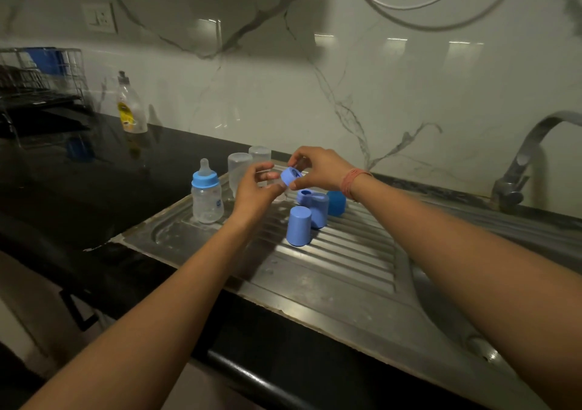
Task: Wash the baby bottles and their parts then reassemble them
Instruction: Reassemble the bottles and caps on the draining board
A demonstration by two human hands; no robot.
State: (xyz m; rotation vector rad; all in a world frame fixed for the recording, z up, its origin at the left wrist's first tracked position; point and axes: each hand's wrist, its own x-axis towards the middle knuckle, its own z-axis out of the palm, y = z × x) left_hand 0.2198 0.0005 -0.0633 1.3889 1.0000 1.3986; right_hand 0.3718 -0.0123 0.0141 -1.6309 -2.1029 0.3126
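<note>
Head view, frame centre: left hand (256, 186) grips clear bottle (273, 179); right hand (318, 170) pinches blue collar (291, 176). Recommend seating threads squarely before tightening.

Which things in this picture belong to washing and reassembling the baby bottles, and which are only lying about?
Belong to the job:
- blue screw ring, pinched by left hand and right hand
- assembled clear baby bottle with blue collar
- two clear upturned bottle bodies
- blue plastic caps
- steel draining board

Lying about:
- dish soap bottle with yellow label
- wire dish rack
- wall socket
</note>
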